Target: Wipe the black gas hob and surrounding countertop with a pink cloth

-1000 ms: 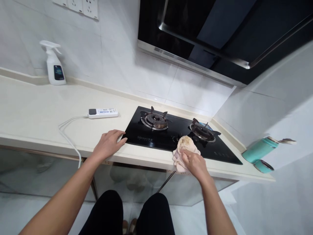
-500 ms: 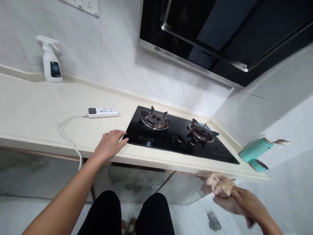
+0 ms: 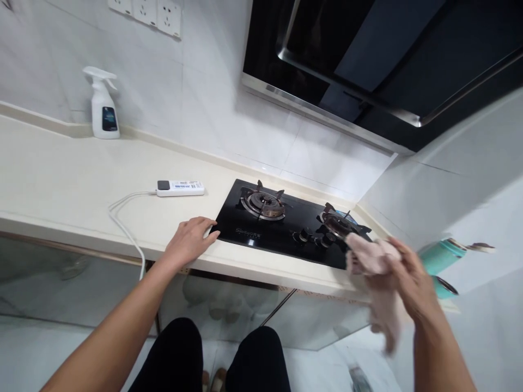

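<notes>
A pale pink cleaning cloth (image 3: 373, 256) is bunched in my right hand (image 3: 412, 277), its loose end hanging below the counter's front edge and blurred. It covers the right front part of the black gas stove (image 3: 269, 239); whether it touches the glass I cannot tell. My left hand (image 3: 192, 239) rests on the counter with its fingers apart, fingertips at the stove's left front corner. The stove has a left burner (image 3: 263, 204), a right burner (image 3: 337, 223) and two black knobs (image 3: 314, 237) between them.
A white power strip (image 3: 180, 188) with a cable lies left of the stove. The white spray bottle (image 3: 104, 109) stands by the wall. Teal containers (image 3: 443, 256) sit at the counter's right end. A black range hood (image 3: 347, 65) hangs above.
My right hand has lifted the cloth from below the counter's front edge up to the stove's right front. My left hand stays at the stove's corner; the view has shifted slightly.
</notes>
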